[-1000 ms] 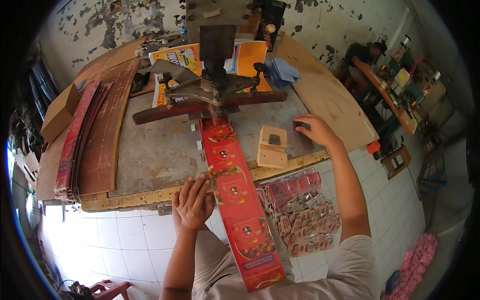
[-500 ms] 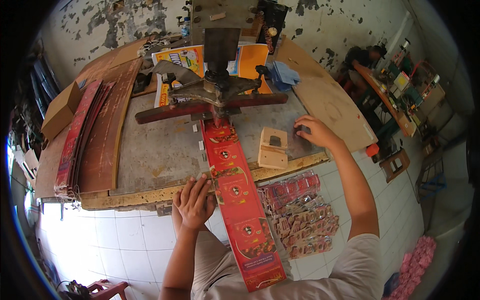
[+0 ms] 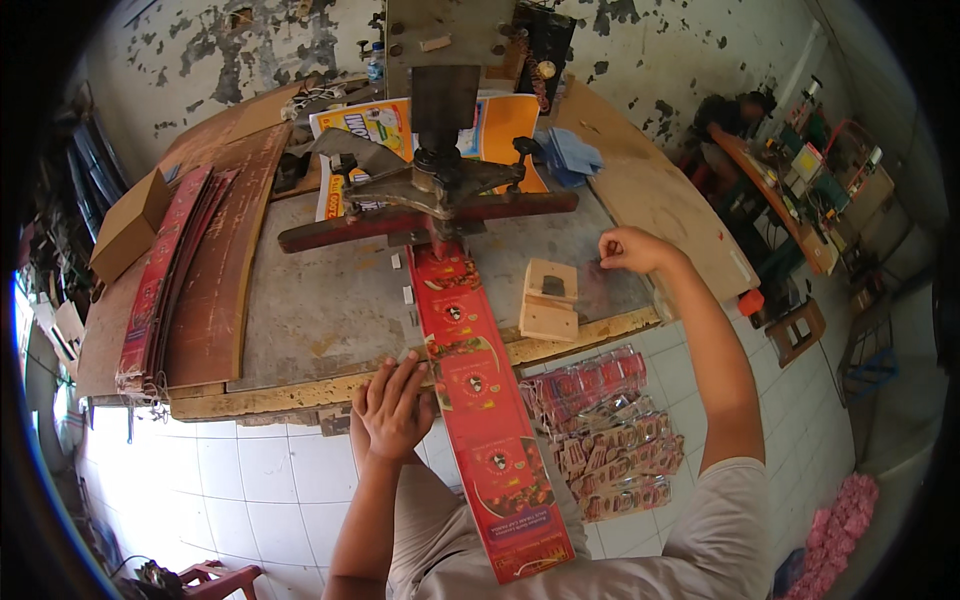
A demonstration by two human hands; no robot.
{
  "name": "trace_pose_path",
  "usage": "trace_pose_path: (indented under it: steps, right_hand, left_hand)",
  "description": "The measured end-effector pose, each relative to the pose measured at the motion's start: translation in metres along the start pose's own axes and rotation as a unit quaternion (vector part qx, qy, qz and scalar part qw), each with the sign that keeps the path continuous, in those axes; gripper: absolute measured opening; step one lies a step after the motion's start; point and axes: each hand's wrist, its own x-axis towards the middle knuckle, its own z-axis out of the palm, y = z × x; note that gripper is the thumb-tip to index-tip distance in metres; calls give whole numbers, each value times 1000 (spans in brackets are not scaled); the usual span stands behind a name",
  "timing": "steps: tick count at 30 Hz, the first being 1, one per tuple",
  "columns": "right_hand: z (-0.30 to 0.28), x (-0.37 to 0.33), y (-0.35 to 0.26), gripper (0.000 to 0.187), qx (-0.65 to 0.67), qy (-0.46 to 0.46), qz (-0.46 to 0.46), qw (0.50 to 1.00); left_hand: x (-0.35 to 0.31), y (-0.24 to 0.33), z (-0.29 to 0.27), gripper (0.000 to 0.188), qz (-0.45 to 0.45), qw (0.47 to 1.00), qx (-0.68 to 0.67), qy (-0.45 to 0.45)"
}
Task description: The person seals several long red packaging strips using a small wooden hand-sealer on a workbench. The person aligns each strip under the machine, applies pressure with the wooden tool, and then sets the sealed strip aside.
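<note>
A long red printed strip (image 3: 480,410) runs from under the dark metal press head (image 3: 436,190) across the table's front edge and down over my lap. My left hand (image 3: 396,405) lies at the strip's left edge by the table rim, fingers stretched out and their tips close to the strip. To the right, over the metal table top (image 3: 320,300), my right hand (image 3: 635,250) is closed with thumb and fingers pinched together. Whatever it may hold is too small to make out. Between that hand and the strip stands a pale wooden block (image 3: 549,300) with a cut-out.
Several red strips (image 3: 165,270) are stacked at the left beside a cardboard box (image 3: 130,225). Bundles of small packs (image 3: 605,440) lie on the tiled floor below. Blue cloth (image 3: 572,157) rests behind at right. Another person (image 3: 730,125) sits at a far bench (image 3: 765,190).
My right hand has drawn its fingers together, where they were apart before, and shifted slightly. The left hand and the strip keep nearly the same place; the whole view has shifted a little.
</note>
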Motion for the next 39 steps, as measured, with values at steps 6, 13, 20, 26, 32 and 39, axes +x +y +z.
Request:
trace_pose_path:
  steps: [6,13,20,26,32,39]
  right_hand:
    - [-8,-19,-4,15,-8,30,10,999]
    - [-48,-47,-51,11,186,107,-38,976]
    - [-50,-49,-96,15,193,209,-109,952]
    - [-9,-12,-99,15,241,249,-100,932]
    - [45,28,-68,15,198,257,-67,943]
    - [54,37,-62,16,229,250,-60,939]
  left_hand:
    - [1,0,1,45,8,1000,11,0]
    - [-2,-1,2,42,14,1000,5,-2]
    - [1,0,0,45,7,1000,13,3]
    - [0,2,2,43,6,1000,-4,1]
    - [-1,0,0,43,9,1000,-6,-5]
    - [-1,0,0,43,11,1000,1,0]
